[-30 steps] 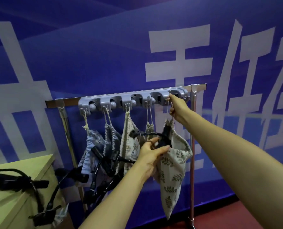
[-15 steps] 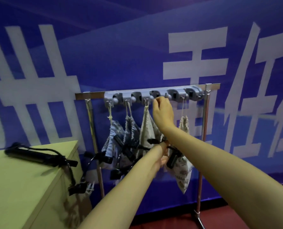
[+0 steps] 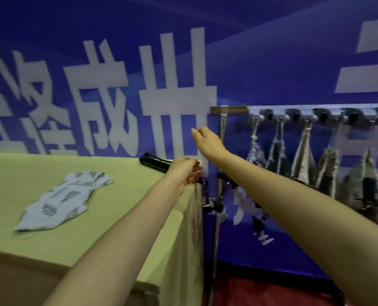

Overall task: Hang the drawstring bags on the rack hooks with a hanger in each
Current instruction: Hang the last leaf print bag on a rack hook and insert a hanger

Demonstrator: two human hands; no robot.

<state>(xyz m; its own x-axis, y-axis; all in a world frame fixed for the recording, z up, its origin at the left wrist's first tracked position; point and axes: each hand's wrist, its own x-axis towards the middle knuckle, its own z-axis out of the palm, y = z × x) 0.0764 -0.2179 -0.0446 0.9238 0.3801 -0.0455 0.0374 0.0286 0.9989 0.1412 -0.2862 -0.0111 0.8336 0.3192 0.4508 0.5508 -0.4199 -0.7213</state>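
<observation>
While your right hand [image 3: 207, 140] hangs in the air just left of the metal rack post [image 3: 222, 129], its fingers loosely bent and holding nothing, your left hand [image 3: 187, 171] sits at the far corner of the pale yellow-green table [image 3: 117, 217]; its fingers are curled beside the black plastic hangers [image 3: 155, 162] lying there, though blur hides whether they grip one; a light blue-grey leaf-print drawstring bag [image 3: 64, 199] lies flat on the tabletop, well apart from both hands; five hanging cloth drawstring bags [image 3: 304, 155] dangle by their cords from the grey plastic hook strip [image 3: 316, 115] across the rack top
</observation>
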